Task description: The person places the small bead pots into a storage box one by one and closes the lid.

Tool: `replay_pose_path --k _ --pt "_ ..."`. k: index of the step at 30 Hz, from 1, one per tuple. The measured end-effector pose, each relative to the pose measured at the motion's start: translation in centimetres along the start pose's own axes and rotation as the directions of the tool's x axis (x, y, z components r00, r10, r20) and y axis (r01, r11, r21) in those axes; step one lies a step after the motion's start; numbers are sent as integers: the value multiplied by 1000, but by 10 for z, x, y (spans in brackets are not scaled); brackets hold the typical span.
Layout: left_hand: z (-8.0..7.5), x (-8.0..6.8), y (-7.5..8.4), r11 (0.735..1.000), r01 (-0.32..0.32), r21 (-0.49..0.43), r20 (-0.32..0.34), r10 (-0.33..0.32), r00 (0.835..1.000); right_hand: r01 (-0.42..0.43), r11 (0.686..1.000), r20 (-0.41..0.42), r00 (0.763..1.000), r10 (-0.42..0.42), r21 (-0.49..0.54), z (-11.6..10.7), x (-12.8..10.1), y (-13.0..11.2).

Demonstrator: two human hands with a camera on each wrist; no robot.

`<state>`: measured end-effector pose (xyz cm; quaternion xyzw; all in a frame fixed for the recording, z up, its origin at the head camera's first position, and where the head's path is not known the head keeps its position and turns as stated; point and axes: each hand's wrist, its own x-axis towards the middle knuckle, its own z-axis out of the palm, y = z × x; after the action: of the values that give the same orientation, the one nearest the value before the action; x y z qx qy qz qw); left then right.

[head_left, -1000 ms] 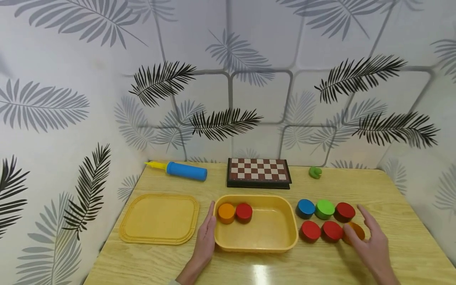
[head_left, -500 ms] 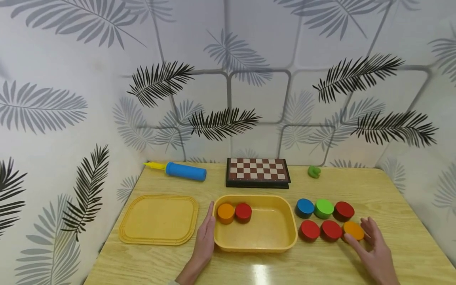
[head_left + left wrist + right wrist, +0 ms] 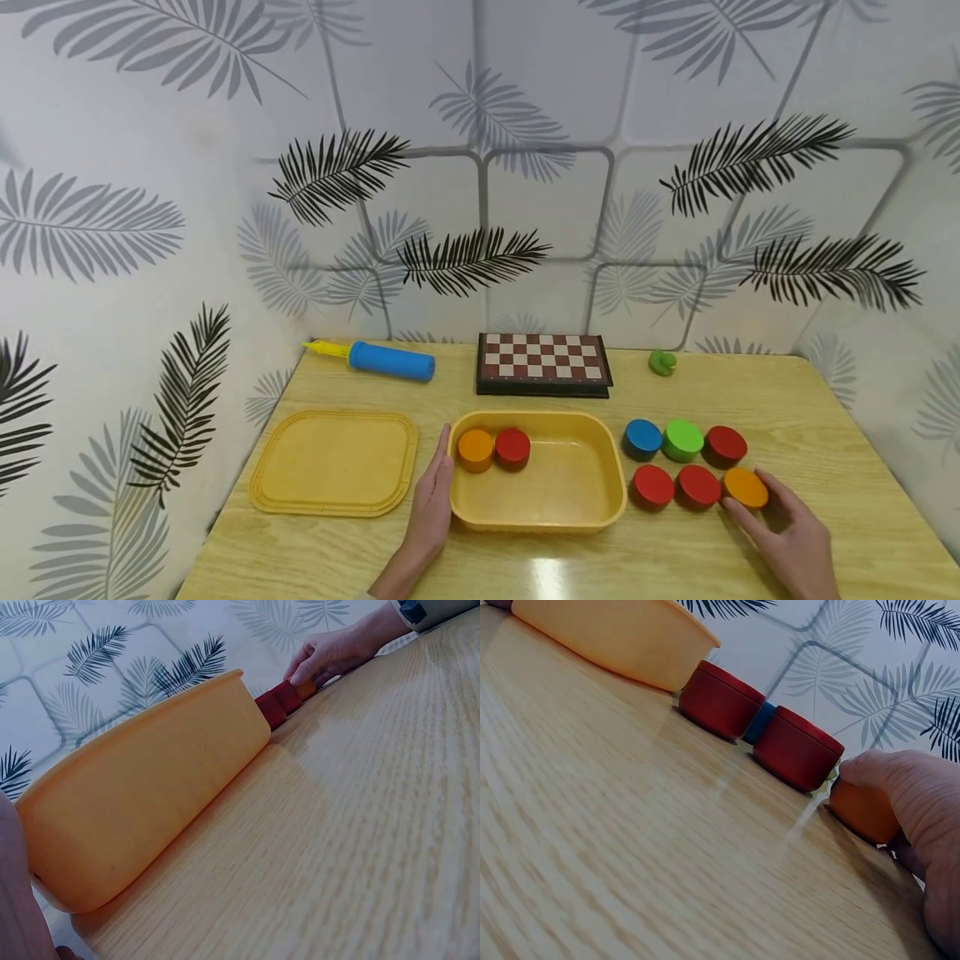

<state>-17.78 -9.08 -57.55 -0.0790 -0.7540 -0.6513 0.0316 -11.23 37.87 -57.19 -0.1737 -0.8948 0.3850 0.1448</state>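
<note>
My left hand [image 3: 432,504] lies with straight fingers along the left wall of a yellow plastic bin [image 3: 538,527]. Inside the bin, an orange round tin [image 3: 476,450] and a red round tin [image 3: 513,449] sit side by side in the back left corner. Over on the right, my right hand [image 3: 797,533] pinches another orange round tin [image 3: 746,487] between thumb and fingers. It stands on the table at the end of the front row, and the right wrist view shows this orange tin [image 3: 862,810] partly behind the thumb. Two red tins [image 3: 653,487] stand beside it.
Behind the front row stand a blue tin [image 3: 642,439], a green tin [image 3: 683,440] and a dark red tin [image 3: 724,447]. A flat yellow lid [image 3: 334,463] lies left of the bin. Farther back are a blue hand pump [image 3: 392,361], a checkered board [image 3: 543,364] and a small green figure [image 3: 662,362].
My right hand's fingers draw back from beyond the orange tin, then close in on its side. The left hand and the bin stay in place.
</note>
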Motion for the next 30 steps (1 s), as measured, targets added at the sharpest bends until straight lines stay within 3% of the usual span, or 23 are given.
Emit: replay_pose_path --k 12,23,30 --pt "0 -1 1 1000 -2 0 -7 2 1000 -150 989 -79 986 150 6 2 3 -1" --pt "-1 -2 1 1000 6 6 -5 -6 1000 -173 979 -152 970 189 112 0 0 -5" --pt "0 -1 2 1000 -9 -5 -3 9 1000 -111 968 -199 967 158 227 -2 -2 -18"
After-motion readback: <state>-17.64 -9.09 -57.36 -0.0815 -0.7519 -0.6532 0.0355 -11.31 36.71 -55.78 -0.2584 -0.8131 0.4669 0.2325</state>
